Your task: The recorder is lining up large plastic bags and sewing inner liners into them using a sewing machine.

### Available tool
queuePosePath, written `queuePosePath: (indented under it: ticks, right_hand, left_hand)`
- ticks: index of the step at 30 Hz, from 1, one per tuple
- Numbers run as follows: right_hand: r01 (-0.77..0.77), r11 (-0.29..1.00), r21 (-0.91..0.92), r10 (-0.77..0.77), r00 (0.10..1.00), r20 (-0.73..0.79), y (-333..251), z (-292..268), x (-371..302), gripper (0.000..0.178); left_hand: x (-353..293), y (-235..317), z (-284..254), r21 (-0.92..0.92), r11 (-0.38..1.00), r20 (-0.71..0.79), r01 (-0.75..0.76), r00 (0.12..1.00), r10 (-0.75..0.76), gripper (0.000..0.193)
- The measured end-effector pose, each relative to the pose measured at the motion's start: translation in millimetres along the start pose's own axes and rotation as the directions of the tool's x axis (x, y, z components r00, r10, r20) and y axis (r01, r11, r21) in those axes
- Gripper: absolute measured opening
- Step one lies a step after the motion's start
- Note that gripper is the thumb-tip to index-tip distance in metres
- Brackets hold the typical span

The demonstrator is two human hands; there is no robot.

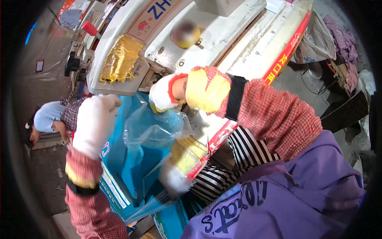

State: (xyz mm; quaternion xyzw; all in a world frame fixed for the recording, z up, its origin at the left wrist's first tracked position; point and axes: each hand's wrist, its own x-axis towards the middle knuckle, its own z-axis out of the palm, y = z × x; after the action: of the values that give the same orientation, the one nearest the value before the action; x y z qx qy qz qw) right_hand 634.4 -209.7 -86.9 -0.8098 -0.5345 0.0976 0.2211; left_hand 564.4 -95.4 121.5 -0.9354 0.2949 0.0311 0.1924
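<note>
My left hand, in a white glove, is at the left edge of a blue printed bag. Its fingers curl closed by the bag's upper edge, and motion blurs it; what they hold is hidden. My right hand, in a white and yellow glove with a red cuff, is bent above the bag, close to the machine head. Its fingers look closed, but their tips are hidden. Clear plastic film spreads crumpled over the blue bag between my hands. A yellow, ribbed bundle lies below the right hand.
A large white sewing machine fills the top, with a gold patch and a red-tipped lever. Its worn white table has a red-lettered edge. Another person bends at the far left. Fabric and plastic lie at right.
</note>
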Motion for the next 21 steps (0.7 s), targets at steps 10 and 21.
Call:
queuePosePath:
  ticks: [10, 21]
  right_hand:
    - [-0.373, 0.857, 0.356, 0.427, 0.901, -0.083, -62.3, -54.1, -95.6, 0.011]
    - [-0.392, 0.915, -0.1, 0.146, 0.552, -0.821, -28.5, 37.2, -13.0, 0.009]
  left_hand:
    - [21.6, 98.4, -40.7, -0.541, 0.834, 0.779, -0.106, 0.312, 0.544, 0.055]
    - [-57.5, 120.6, -104.6, -0.048, 0.973, 0.946, -0.224, 0.302, 0.116, 0.056]
